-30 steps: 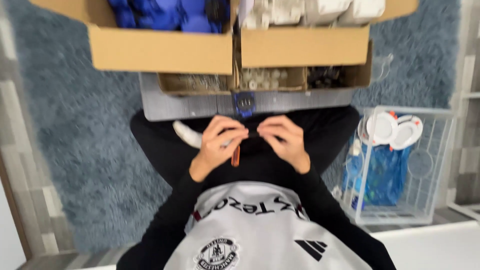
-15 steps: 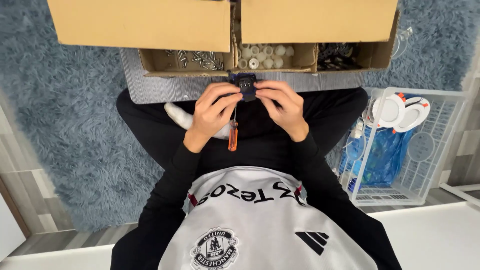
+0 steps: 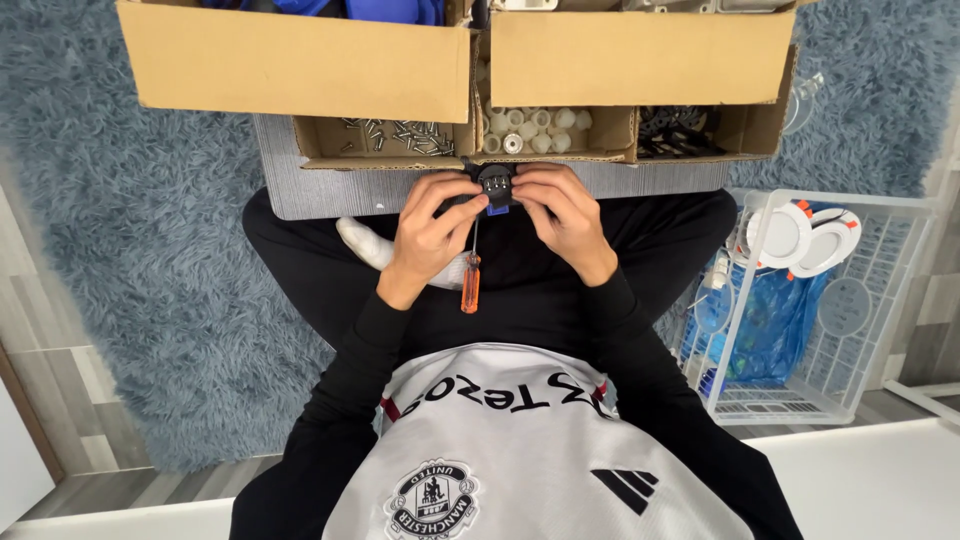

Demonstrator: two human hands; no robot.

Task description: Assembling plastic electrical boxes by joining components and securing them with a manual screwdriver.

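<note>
Over a grey board (image 3: 330, 195), both hands' fingers (image 3: 455, 195) pinch a small black part (image 3: 496, 184); left hand (image 3: 430, 235) also grips an orange screwdriver (image 3: 470, 285).

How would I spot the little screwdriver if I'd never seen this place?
Find the person's two hands at the grey board. Under the left hand hangs the screwdriver: thin metal shaft, orange see-through handle, the only orange thing there.

Two hands (image 3: 432, 228) (image 3: 566, 218), one screwdriver (image 3: 470, 280), two big cardboard boxes (image 3: 300, 65) (image 3: 640, 55) at top, one white basket (image 3: 850, 300) at right.
</note>
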